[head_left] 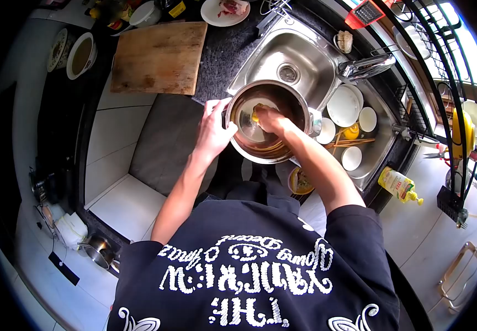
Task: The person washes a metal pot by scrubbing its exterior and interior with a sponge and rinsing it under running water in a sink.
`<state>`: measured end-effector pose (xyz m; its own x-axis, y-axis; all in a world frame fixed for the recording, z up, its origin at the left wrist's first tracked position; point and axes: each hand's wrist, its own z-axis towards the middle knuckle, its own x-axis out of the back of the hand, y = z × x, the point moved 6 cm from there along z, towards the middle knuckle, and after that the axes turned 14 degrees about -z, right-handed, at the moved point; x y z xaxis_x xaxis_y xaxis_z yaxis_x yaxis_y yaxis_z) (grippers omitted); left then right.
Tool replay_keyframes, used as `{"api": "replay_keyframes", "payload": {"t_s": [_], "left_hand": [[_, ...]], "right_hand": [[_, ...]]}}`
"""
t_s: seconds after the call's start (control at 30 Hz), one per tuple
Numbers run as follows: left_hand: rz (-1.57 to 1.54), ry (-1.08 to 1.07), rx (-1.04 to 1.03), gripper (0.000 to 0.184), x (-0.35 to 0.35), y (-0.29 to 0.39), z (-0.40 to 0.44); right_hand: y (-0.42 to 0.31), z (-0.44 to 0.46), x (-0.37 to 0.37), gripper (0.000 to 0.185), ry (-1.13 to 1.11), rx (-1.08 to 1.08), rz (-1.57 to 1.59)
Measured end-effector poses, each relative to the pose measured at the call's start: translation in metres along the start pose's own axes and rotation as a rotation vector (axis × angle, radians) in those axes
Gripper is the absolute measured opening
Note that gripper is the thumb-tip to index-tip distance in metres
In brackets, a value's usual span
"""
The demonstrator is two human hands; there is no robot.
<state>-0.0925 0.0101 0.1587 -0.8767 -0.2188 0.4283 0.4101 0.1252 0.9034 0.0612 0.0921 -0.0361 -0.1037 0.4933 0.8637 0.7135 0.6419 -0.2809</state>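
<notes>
While the left hand (215, 129) grips the side of a wide steel pot (271, 146), its thumb at the rim and its other fingers curled along the outside, the head view shows the right hand (270, 119) reaching down inside. The right fingers are closed on a small yellow piece (255, 116), perhaps a sponge, near the pot's bottom; most of it is hidden by the hand. The pot sits at the front of the sink, overlapping the bare basin (310, 52); whether it rests on the edge or is held up, I cannot tell. A pot handle (316, 122) sticks out on the right.

Beside it, the second basin (379, 135) holds a white plate (342, 108), several small white bowls (367, 119) and chopsticks (362, 141). The faucet (368, 67) stands behind the two basins. Left of the sink, a wooden cutting board (158, 58) lies along the dark bench (222, 55), with a plate of meat (216, 18) near its far corner. A yellow bottle (397, 183) lies right of the second basin.
</notes>
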Motion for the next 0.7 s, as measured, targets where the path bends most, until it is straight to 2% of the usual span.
{"api": "replay_keyframes", "payload": {"t_s": [0.03,0.07,0.1,0.13,0.2,0.3,0.33,0.37,0.43,0.5,0.57,0.6,0.63,0.67,0.7], "left_hand": [[0.049,0.012,0.054,0.053,-0.003,0.001,-0.001],[0.113,0.039,0.004,0.051,-0.006,-0.001,-0.001],[0.176,0.067,-0.049,0.049,-0.008,-0.003,-0.001],[0.172,0.068,-0.049,0.049,-0.009,-0.002,-0.001],[0.149,0.087,-0.037,0.046,-0.008,-0.002,-0.001],[0.151,0.043,-0.018,0.045,-0.01,-0.008,0.002],[0.152,0.042,-0.018,0.045,-0.01,-0.007,0.004],[0.167,0.029,-0.024,0.045,-0.011,-0.006,0.005],[0.183,0.018,-0.03,0.045,-0.01,-0.006,0.006],[0.191,0.008,-0.037,0.045,-0.011,-0.004,0.007],[0.185,0.007,-0.023,0.045,-0.015,-0.01,0.008],[0.217,0.014,-0.036,0.044,-0.017,-0.016,0.008],[0.249,0.02,-0.049,0.043,-0.016,-0.01,0.009],[0.216,-0.04,0.022,0.043,-0.016,-0.012,0.012],[0.218,-0.045,0.02,0.043,-0.016,-0.013,0.012]], "right_hand": [[-0.013,-0.001,0.007,0.03,-0.198,0.102,0.001],[-0.008,0.016,-0.036,0.029,-0.099,0.144,-0.1],[-0.011,0.019,-0.054,0.029,-0.101,0.143,-0.102],[-0.031,0.015,-0.066,0.033,-0.196,0.382,-0.093],[-0.038,-0.008,-0.07,0.032,-0.252,0.439,0.252],[-0.03,-0.025,-0.04,0.028,-0.336,0.479,0.231],[-0.015,-0.019,-0.038,0.029,-0.209,0.238,0.056],[-0.001,-0.008,-0.041,0.03,-0.371,0.166,-0.007],[0.007,-0.003,-0.04,0.03,-0.343,-0.025,-0.027],[-0.001,0.0,-0.06,0.04,-0.033,0.113,0.109],[-0.041,-0.02,-0.043,0.045,-0.449,0.327,0.086],[-0.026,-0.025,-0.064,0.04,-0.359,0.422,0.16],[-0.015,-0.027,-0.061,0.043,-0.348,0.374,0.101],[-0.003,-0.028,-0.059,0.045,-0.339,0.325,0.042],[0.001,-0.026,-0.039,0.048,-0.409,0.178,0.061]]}}
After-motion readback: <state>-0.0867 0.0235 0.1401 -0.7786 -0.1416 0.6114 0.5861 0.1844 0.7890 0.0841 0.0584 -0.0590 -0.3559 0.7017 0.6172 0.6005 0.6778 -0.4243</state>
